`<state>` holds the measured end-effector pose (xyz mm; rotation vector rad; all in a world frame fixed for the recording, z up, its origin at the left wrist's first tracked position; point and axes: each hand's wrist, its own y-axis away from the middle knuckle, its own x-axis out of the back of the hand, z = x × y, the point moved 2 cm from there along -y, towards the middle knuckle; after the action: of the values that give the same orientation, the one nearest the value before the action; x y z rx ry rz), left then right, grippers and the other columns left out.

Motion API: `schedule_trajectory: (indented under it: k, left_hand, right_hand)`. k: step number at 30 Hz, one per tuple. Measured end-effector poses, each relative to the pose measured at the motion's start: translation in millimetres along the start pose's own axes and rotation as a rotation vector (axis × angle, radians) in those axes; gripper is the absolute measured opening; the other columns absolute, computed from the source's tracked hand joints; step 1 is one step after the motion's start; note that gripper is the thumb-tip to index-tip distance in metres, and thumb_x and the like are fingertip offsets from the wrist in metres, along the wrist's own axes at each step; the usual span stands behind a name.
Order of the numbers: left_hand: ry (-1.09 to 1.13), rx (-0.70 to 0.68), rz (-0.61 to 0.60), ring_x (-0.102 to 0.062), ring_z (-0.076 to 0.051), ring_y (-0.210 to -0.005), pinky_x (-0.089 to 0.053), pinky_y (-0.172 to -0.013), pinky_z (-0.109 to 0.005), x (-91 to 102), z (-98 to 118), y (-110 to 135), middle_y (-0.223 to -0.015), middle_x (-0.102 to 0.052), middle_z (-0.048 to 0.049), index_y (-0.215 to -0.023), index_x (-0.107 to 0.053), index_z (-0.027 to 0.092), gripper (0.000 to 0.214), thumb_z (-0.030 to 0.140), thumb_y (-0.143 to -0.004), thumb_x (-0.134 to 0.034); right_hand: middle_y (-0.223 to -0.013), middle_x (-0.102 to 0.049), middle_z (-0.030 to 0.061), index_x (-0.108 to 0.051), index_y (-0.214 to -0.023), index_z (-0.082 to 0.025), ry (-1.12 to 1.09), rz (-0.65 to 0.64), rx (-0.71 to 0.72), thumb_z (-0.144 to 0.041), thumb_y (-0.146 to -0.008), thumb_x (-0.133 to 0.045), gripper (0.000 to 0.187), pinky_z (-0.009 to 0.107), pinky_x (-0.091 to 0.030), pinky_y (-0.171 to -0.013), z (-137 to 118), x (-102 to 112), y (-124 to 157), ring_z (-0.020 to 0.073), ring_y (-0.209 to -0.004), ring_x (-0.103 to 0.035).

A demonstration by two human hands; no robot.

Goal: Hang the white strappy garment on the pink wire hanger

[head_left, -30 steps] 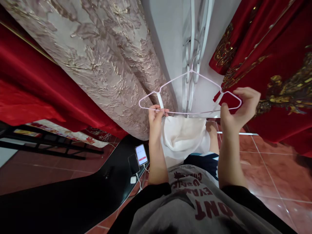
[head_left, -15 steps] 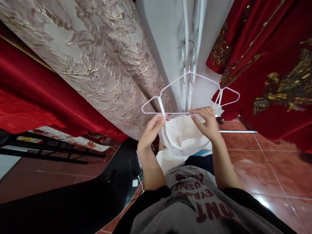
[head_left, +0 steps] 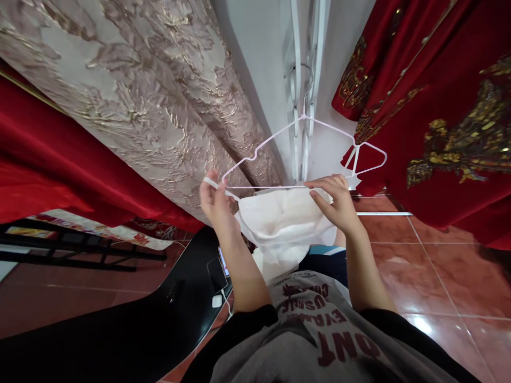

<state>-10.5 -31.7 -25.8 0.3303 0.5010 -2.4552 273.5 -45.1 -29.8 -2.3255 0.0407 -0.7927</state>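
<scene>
A thin pale pink wire hanger (head_left: 371, 147) hangs by its hook from a white metal rack (head_left: 297, 64) against the wall. A white garment (head_left: 285, 218) droops below the hanger's bottom bar, and its right strap is looped over the hanger's right shoulder. My left hand (head_left: 215, 202) is closed on the garment's left strap (head_left: 231, 192) and holds it out to the left of the hanger's end. My right hand (head_left: 339, 205) pinches the garment's top edge just under the bar, near the middle.
A beige and gold brocade dress (head_left: 151, 101) hangs at the left over red fabric (head_left: 48, 165). Red garments with gold embroidery (head_left: 451, 117) hang at the right. A black bench (head_left: 120, 319) with a phone (head_left: 221, 260) and charger stands on the red tiled floor (head_left: 439, 266).
My left hand has pulled the left strap off the hanger and out to the left. My right hand moved from the hanger's right end to the garment's top edge.
</scene>
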Motion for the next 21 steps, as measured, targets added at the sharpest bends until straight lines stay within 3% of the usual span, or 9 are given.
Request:
schedule_trajectory:
  k: [4,6,9,11,12,16,19,21]
  left_hand:
    - [0.049,0.190,-0.235,-0.077,-0.022,-0.098,-0.040,-0.050,-0.020,-11.7,-8,17,-0.112,-0.080,-0.0133,-0.102,-0.075,0.022,0.037,0.055,-0.086,-0.079]
    - [0.100,0.199,-0.276,-0.078,-0.022,-0.090,-0.039,-0.048,-0.021,-22.1,-8,25,-0.092,-0.079,-0.0109,-0.094,-0.072,0.021,0.039,0.059,-0.087,-0.078]
    - [0.146,0.177,-0.274,-0.078,-0.021,-0.082,-0.037,-0.047,-0.021,-33.9,-10,31,-0.075,-0.072,-0.0054,-0.088,-0.066,0.021,0.043,0.062,-0.087,-0.078]
    - [0.163,0.181,-0.280,-0.078,-0.020,-0.081,-0.036,-0.046,-0.020,-37.1,-12,30,-0.073,-0.070,-0.0040,-0.086,-0.063,0.021,0.044,0.062,-0.085,-0.080]
    - [0.165,0.182,-0.279,-0.078,-0.020,-0.080,-0.036,-0.045,-0.020,-37.3,-13,29,-0.073,-0.069,-0.0037,-0.085,-0.062,0.021,0.045,0.062,-0.084,-0.081]
    - [0.150,0.167,-0.253,-0.077,-0.020,-0.078,-0.035,-0.045,-0.021,-35.3,-16,25,-0.071,-0.068,-0.0028,-0.085,-0.061,0.022,0.046,0.064,-0.083,-0.081]
    - [0.145,0.153,-0.255,-0.077,-0.019,-0.076,-0.035,-0.044,-0.020,-34.5,-15,23,-0.072,-0.068,-0.0022,-0.086,-0.061,0.022,0.047,0.064,-0.084,-0.080]
    - [0.142,0.156,-0.266,-0.076,-0.018,-0.074,-0.035,-0.044,-0.019,-34.3,-13,22,-0.071,-0.068,-0.0019,-0.085,-0.061,0.022,0.048,0.065,-0.082,-0.081]
  right_hand:
    - [-0.114,-0.081,0.0028,-0.077,-0.123,-0.034,-0.030,-0.026,0.001,-0.034,-0.102,-0.063,0.025,0.052,-0.046,-0.106,-8,-10,1,0.0262,-0.108,-0.071]
    - [-0.122,-0.079,0.0037,-0.075,-0.124,-0.035,-0.062,0.015,0.013,-0.033,-0.102,-0.063,0.026,0.054,-0.047,-0.111,-10,-13,3,0.0272,-0.117,-0.070]
    - [-0.134,-0.072,0.0077,-0.072,-0.128,-0.034,-0.153,0.360,-0.051,-0.031,-0.099,-0.065,0.030,0.052,-0.055,-0.106,3,-4,10,0.0269,-0.121,-0.070]
    - [-0.129,-0.072,0.0100,-0.070,-0.131,-0.031,-0.233,0.558,-0.177,-0.030,-0.096,-0.067,0.035,0.046,-0.061,-0.089,20,7,15,0.0237,-0.103,-0.073]
    - [-0.118,-0.075,0.0094,-0.070,-0.130,-0.029,-0.277,0.571,-0.253,-0.030,-0.095,-0.067,0.036,0.042,-0.062,-0.081,28,12,17,0.0212,-0.090,-0.073]
    - [-0.066,-0.065,-0.0017,-0.076,-0.105,-0.023,-0.432,0.367,-0.442,-0.030,-0.091,-0.068,0.018,0.032,-0.052,-0.054,40,25,8,0.0138,-0.053,-0.058]
    - [-0.071,-0.070,0.0005,-0.077,-0.090,-0.022,-0.476,0.256,-0.417,-0.027,-0.088,-0.066,0.012,0.029,-0.042,-0.045,28,28,-12,0.0100,-0.046,-0.050]
    - [-0.087,-0.077,0.0037,-0.080,-0.092,-0.022,-0.490,0.286,-0.371,-0.026,-0.085,-0.068,0.015,0.029,-0.039,-0.043,23,29,-27,0.0087,-0.047,-0.049]
